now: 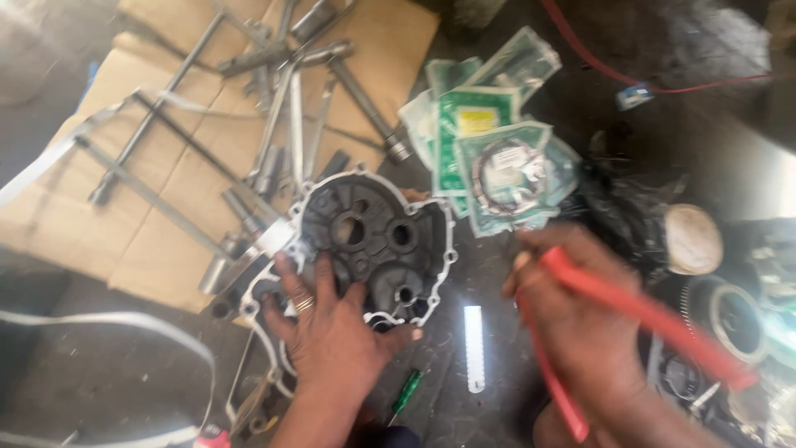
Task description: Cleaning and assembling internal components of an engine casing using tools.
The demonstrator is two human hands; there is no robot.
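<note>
Cardboard (166, 191) is lying flat on the dark floor (108, 373) at the left, its near edge running just behind the casing and its right corner ending near the packets. Long steel tools (282, 108) are crowding the sheet, spilling toward its lower right edge, so little bare board is showing there. A pale strap (116, 319) is curving across the open floor at the lower left, where the most free room is lying.

Right of the board, the casing (373, 236), a dark engine cover with a pale rim of bolt lugs, is sitting on the floor with its hollow side up. The left hand (336, 332) is resting on its near part, fingers spread wide and pressing flat on the metal, thumb pointing out to the right; it is gripping nothing.

A green screwdriver (406, 392) is lying just right of that wrist, and a white bright bar (473, 348) is lying in the narrow gap of floor between the two hands. Behind it, green gasket packets (489, 133) are fanning out, nearly touching the casing's far right rim.

The right hand (572, 323) is hovering clear of the casing, fingers curled closed around a red hose (655, 319) that is looping below the palm and running off to the right. Beyond it, black parts, a toothed ring (721, 319) and a red wire (630, 79) are cluttering the right edge, leaving scant room.
</note>
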